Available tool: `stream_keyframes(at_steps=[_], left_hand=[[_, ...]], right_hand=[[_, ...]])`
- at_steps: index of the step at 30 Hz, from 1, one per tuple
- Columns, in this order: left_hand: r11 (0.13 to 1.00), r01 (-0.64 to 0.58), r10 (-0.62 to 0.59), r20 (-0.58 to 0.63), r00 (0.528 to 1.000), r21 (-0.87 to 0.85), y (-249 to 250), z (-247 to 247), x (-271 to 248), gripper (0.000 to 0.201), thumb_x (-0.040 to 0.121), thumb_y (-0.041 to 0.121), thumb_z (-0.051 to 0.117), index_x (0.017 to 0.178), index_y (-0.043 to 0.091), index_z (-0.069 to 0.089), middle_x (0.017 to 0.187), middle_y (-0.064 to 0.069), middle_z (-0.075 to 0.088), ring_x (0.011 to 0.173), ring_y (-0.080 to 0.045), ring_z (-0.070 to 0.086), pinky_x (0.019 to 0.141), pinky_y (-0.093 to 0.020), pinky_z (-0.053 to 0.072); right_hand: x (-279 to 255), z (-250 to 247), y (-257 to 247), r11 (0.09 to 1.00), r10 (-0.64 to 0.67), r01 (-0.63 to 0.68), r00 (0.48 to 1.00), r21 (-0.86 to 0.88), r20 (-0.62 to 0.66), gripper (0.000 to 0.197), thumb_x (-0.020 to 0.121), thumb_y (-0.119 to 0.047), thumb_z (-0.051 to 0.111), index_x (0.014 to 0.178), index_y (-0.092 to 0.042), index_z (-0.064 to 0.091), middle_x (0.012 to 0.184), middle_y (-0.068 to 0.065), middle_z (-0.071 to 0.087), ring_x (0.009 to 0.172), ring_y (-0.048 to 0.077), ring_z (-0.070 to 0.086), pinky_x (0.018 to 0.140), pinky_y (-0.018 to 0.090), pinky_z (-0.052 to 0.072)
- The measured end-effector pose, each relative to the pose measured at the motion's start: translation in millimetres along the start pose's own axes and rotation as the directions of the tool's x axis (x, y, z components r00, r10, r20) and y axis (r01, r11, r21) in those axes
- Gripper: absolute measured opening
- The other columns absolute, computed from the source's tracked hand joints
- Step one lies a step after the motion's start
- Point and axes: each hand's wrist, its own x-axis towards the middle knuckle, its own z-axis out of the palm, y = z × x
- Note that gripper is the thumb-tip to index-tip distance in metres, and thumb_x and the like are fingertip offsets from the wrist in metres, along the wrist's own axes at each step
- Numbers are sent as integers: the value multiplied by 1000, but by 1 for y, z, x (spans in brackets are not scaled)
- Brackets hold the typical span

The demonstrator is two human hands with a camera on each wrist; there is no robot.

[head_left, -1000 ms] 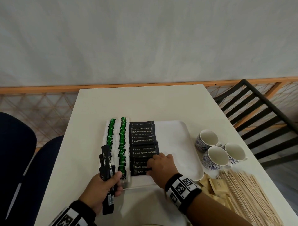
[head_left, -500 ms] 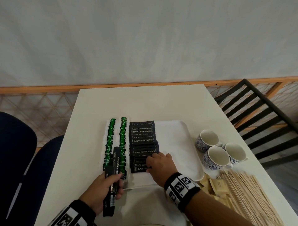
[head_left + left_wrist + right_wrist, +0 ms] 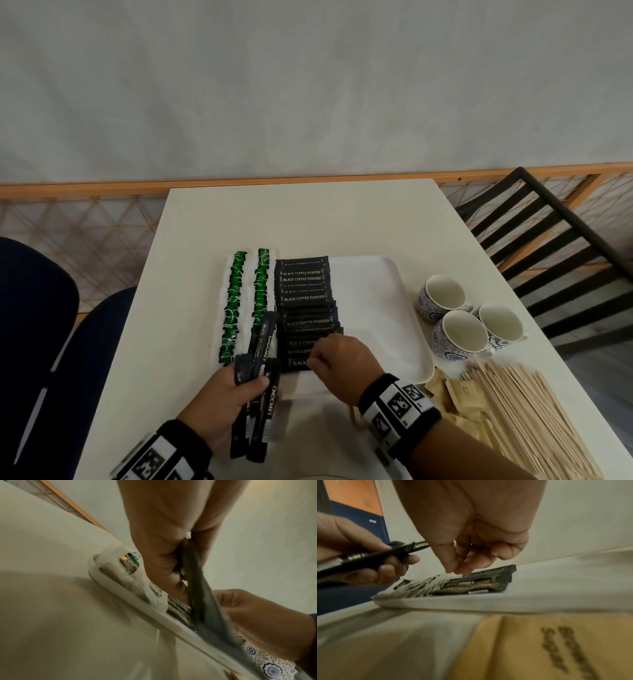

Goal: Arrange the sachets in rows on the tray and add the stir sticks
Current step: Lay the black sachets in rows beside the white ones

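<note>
**Left hand grips stick sachets, right hand at the coffee row**

The left hand [image 3: 222, 397] has its fingers curled round a bundle of long black stick sachets [image 3: 260, 383], held above the tray's near left corner. The right hand [image 3: 339, 363] has its fingers bent down, tips on the nearest black coffee powder sachets [image 3: 303, 322]; whether it pinches one cannot be told. That row lies on the white tray [image 3: 380, 308], just right of two rows of green-and-white sachets [image 3: 246, 298]. The stir sticks [image 3: 527, 414] lie piled on the table [image 3: 301, 219] beside brown sachets [image 3: 462, 394] and three patterned cups [image 3: 459, 325].
</note>
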Motion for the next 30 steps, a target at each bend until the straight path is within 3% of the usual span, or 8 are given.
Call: stream_keyframes(at_steps=[4,7,10,13,17,21,26,30], left_hand=[[998,-66,66,-70,995,6,0,6,4,17,88,-7,58,102,-2,65,89,-22,71,83,-31,68,76,-38,52],[996,-94,93,-122,988,-1,-4,11,9,16,85,-7,62,100,-2,64,89,-21,70,90,-36,65,80,-39,51],[993,-116,112,-105,988,-31,-3,14,11,17,86,-7,61,102,-7,61,94,-29,68,90,-38,67,77,-43,54],[990,-131,126,-89,988,-50,-2,17,9,9,87,-9,59,95,-6,61,85,-22,69,85,-35,67,70,-40,56],[983,-161,154,-93,984,-82,1,13,6,11,92,-11,49,91,-8,59,80,-25,62,69,-31,62,58,-34,54],[975,-133,107,-151,983,-180,2,6,5,10,93,-11,46,93,-5,54,74,-24,60,67,-33,58,53,-34,57],[974,-135,108,-155,982,-181,0,3,5,9,93,-10,47,98,-6,53,71,-21,62,68,-34,60,53,-34,58],[978,-138,113,-156,981,-159,1,1,5,9,94,-8,48,100,-5,54,73,-20,64,68,-34,63,55,-34,57]], right_hand=[[-7,-11,-17,967,-48,-3,980,254,194,32,88,-51,61,97,-22,71,89,-9,67,78,3,59,74,21,49],[-9,-11,-27,936,-65,-47,950,348,304,23,80,-48,73,86,-27,68,78,-13,61,70,-2,55,69,15,45],[-9,-2,-31,928,-43,-74,953,366,301,26,78,-47,75,77,-28,57,76,-11,58,71,5,55,68,24,48],[-9,5,-32,926,-38,-53,972,375,232,26,81,-37,70,89,-15,59,80,-2,61,73,13,57,71,33,53],[-9,-1,-25,959,-4,-35,991,283,135,17,78,-19,63,78,-21,46,73,-7,52,67,15,50,60,28,45],[-7,-4,-14,995,-43,31,992,98,116,19,78,-11,56,81,-23,42,84,-4,54,76,20,52,70,28,42],[-6,-4,-8,998,-47,51,986,-21,160,22,82,-31,69,96,-24,54,107,-5,58,99,18,53,92,34,40],[-10,0,-7,994,-41,61,977,-92,210,27,85,-48,63,101,-26,61,108,-5,58,106,16,50,96,37,36]])
